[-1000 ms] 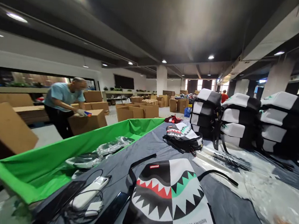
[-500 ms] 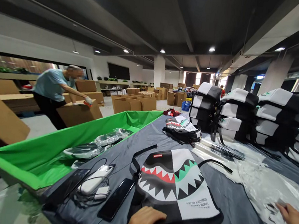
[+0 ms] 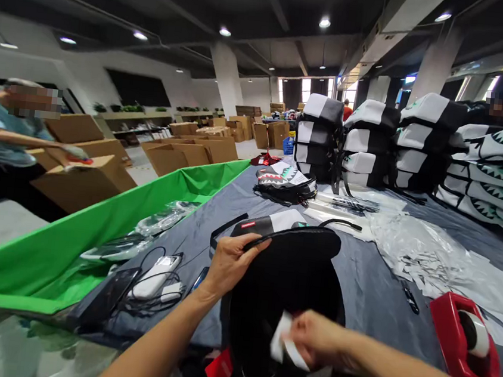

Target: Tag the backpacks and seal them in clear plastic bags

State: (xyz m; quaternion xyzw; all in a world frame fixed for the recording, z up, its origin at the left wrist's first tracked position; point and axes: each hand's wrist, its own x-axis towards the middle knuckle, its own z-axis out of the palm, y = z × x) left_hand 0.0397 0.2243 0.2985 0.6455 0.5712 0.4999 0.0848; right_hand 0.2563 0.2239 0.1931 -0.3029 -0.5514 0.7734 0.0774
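Note:
A black, grey and white backpack (image 3: 290, 270) lies at the table's near edge, its front panel lifted so that the dark interior shows. My left hand (image 3: 232, 264) pinches the raised edge of that panel between thumb and fingers. Inside the opening, my right hand (image 3: 314, 339) is closed on a small white slip (image 3: 281, 337), blurred by motion. What is printed on the slip, if anything, cannot be made out. Below the bag hangs a red piece (image 3: 220, 374), partly hidden. The shark-mouth print is mostly folded out of sight.
A red tape dispenser (image 3: 464, 343) sits at right, near a black pen-like item (image 3: 411, 298) and clear plastic bags (image 3: 402, 234). Stacked backpacks (image 3: 317, 138) stand behind. A power bank (image 3: 154, 277) with cables lies left, beside a green-walled bin (image 3: 59, 261). A co-worker (image 3: 10, 133) handles cartons.
My left hand has lifted the backpack's front panel up and back. My right hand has moved from the plastic bags at right into the bag with a white slip. The view has turned right.

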